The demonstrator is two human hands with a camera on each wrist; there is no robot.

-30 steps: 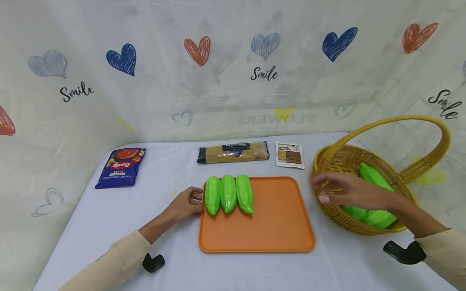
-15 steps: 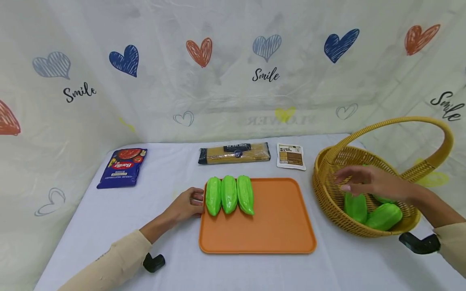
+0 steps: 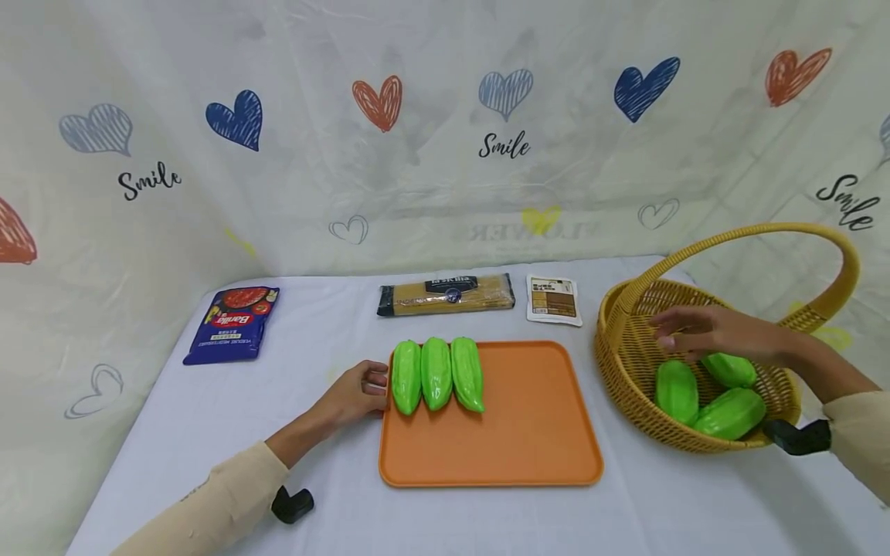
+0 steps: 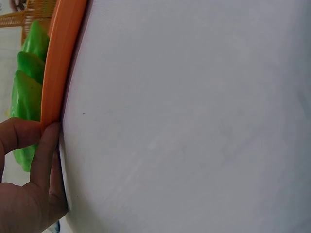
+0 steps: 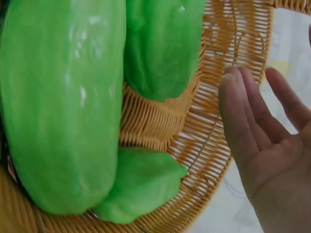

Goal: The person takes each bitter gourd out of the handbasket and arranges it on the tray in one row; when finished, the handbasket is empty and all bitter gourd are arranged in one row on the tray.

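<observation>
Left hand point(image 3: 358, 390): thumb and fingers pinch the left rim of the orange tray point(image 3: 521, 417), one side of the grip inside the rim and the other outside.
Right hand point(image 3: 719, 332): over the wicker basket point(image 3: 636, 351), thumb and fingers apart with nothing between them; it seems clear of the gourds below, though depth is hard to judge.
Tray gourds point(image 3: 436, 374): three, glossy green and ridged, side by side in the tray's far left corner.
Basket gourds point(image 3: 676, 392): three, two towards the near rim, one behind them partly under the hand.
Basket: by the right edge of the white-covered worktop point(image 3: 487, 525), handle arching up.
Far left corner: blue Barilla pouch point(image 3: 232, 324).
Far edge: spaghetti pack point(image 3: 446, 295) lying lengthwise, brown-and-white sachet point(image 3: 553, 300) just right of it.
</observation>
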